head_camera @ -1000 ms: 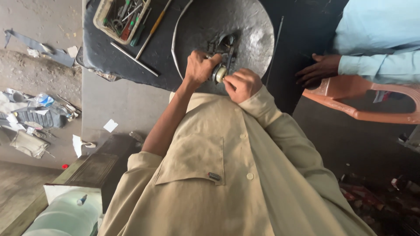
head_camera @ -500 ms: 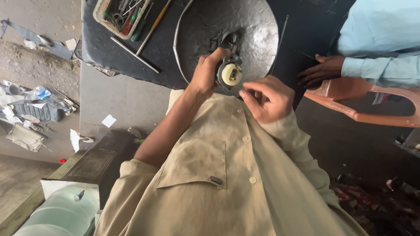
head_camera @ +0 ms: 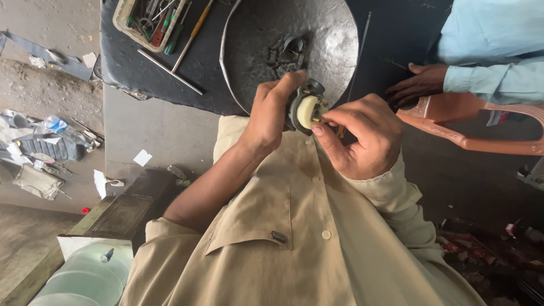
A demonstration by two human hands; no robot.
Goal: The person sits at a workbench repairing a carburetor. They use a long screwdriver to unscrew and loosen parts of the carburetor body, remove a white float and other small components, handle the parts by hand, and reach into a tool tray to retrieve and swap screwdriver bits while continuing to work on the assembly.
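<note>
Head view shows the left hand gripping a small round electrical part while the right hand, just beside it, pinches its cream centre, which probably needs slow turning and firm support.
</note>
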